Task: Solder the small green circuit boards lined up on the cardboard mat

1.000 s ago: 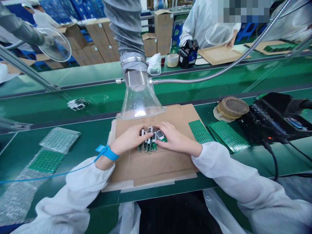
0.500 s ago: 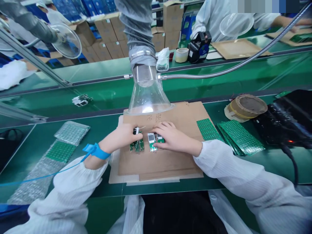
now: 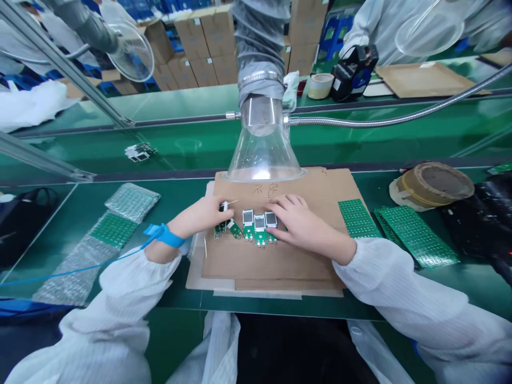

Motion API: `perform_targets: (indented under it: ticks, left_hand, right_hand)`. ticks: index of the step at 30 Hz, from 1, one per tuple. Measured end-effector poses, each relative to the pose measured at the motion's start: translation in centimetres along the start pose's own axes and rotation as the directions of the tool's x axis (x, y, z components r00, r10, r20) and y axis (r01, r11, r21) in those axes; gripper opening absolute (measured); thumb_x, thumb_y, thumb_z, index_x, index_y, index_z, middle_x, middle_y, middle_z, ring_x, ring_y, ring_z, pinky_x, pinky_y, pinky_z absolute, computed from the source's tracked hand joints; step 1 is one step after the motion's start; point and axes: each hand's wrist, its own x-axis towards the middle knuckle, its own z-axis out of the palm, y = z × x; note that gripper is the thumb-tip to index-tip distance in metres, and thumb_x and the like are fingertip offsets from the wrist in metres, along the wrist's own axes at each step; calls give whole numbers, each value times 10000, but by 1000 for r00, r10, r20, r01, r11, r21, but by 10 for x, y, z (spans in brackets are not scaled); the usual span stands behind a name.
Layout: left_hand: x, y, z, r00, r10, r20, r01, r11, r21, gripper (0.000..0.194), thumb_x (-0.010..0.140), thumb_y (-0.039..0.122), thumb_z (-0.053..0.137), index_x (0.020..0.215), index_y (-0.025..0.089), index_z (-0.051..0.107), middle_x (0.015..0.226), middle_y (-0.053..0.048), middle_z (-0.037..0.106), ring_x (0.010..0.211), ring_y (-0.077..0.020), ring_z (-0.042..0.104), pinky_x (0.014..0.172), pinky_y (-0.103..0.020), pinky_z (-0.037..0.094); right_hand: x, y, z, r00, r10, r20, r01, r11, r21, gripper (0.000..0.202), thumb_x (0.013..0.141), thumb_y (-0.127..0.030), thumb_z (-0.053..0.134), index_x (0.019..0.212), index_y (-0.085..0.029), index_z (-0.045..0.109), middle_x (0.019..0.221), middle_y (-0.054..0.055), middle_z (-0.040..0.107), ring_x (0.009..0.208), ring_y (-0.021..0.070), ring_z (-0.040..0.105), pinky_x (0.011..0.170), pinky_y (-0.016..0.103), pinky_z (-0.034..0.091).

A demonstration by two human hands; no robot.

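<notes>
On the cardboard sheet (image 3: 240, 266) lie small green circuit boards with little square screens (image 3: 260, 223), three side by side and slightly fanned. My right hand (image 3: 300, 221) has its thumb and fingers around the rightmost board (image 3: 271, 220), partly covering it. To their left, my left hand (image 3: 204, 216) is closed on a small bunch of similar circuit boards (image 3: 220, 229). One board (image 3: 234, 229) slants out beside the bunch. A blue wrist strap (image 3: 164, 234) with a cord sits on my left wrist.
A clear fume hood (image 3: 264, 154) hangs over the cardboard's back edge. Green board panels (image 3: 418, 234) and a tape roll (image 3: 432, 184) lie right. Bubble wrap (image 3: 132, 202) with a green panel lies left. Small boards (image 3: 140, 152) rest on the ledge; a co-worker (image 3: 384, 32) is opposite.
Screen boards beside my right hand now lie spread in a row of three, where fewer showed before. One board slants out from the left bunch. The camera view has shifted.
</notes>
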Motion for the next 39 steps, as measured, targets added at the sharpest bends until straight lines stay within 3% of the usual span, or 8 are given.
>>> perform_targets:
  ticks: [6, 13, 18, 21, 27, 30, 34, 39]
  left_hand:
    - [-7, -4, 6, 995, -29, -98, 23, 998, -63, 527, 984, 697, 589, 1192, 214, 634, 1069, -88, 777, 917, -297, 744, 812, -373, 525]
    - [-24, -12, 15, 963, -208, -173, 195, 977, -90, 459, 1017, 653, 565, 1123, 207, 548, 926, -98, 757, 892, -326, 761, 746, -363, 499]
    - [-28, -16, 20, 963, -200, -179, 153, 957, -247, 296, 1056, 498, 528, 1121, 209, 538, 972, -71, 744, 822, -245, 723, 755, -342, 505]
    - [-34, -24, 22, 957, -248, -151, 183, 918, -352, 327, 1050, 428, 520, 1265, 184, 553, 973, -49, 711, 741, -206, 681, 714, -330, 521]
    - [-45, -44, 33, 951, -244, -192, 110, 842, -529, 532, 1035, 544, 592, 1427, 184, 579, 1075, -65, 709, 763, -173, 658, 714, -306, 534]
    - [-43, -54, 35, 929, -244, -280, 74, 859, -506, 548, 1023, 573, 605, 1400, 175, 616, 1201, -98, 720, 852, -186, 676, 794, -324, 547]
    - [-39, -63, 34, 910, -202, -361, 51, 921, -386, 462, 1016, 577, 578, 1221, 174, 671, 1243, -119, 745, 1028, -245, 698, 904, -354, 546]
    - [-31, -47, 39, 930, -108, -351, -1, 955, -296, 327, 1029, 526, 589, 1095, 213, 654, 1027, -50, 745, 860, -213, 682, 803, -333, 518]
  right_hand:
    - [30, -24, 20, 999, 2, 53, 2, 996, -84, 557, 1038, -548, 690, 1447, -174, 632, 1372, 172, 683, 1256, 389, 592, 1100, 562, 472]
    - [20, -13, 17, 999, -4, 39, 6, 998, -62, 360, 1080, -467, 640, 1329, -211, 690, 1263, 147, 701, 1190, 360, 611, 1049, 540, 483]
    - [53, -35, 28, 988, -147, 53, 149, 988, -38, 426, 1086, -431, 647, 1438, -194, 618, 1406, 148, 678, 1302, 355, 591, 1131, 524, 442]
    - [64, -36, 34, 977, -204, 67, 209, 976, -68, 315, 1086, -355, 655, 1354, -189, 656, 1353, 137, 697, 1276, 339, 594, 1146, 511, 416]
    - [55, -28, 21, 997, -64, 53, 72, 982, -173, 317, 1063, -454, 671, 1200, -170, 701, 1200, 166, 687, 1161, 377, 594, 1029, 522, 453]
    - [74, -43, 29, 994, -105, 42, 110, 985, -132, 371, 1074, -486, 654, 1282, -180, 678, 1236, 151, 681, 1187, 359, 597, 1056, 506, 446]
    - [99, -53, 45, 983, -170, 68, 178, 976, -126, 341, 1100, -379, 627, 1377, -182, 646, 1328, 142, 674, 1231, 343, 590, 1097, 509, 418]
    - [70, -29, 35, 982, -175, 73, 184, 972, -147, 257, 1097, -320, 623, 1321, -204, 674, 1283, 127, 705, 1218, 345, 584, 1090, 515, 402]
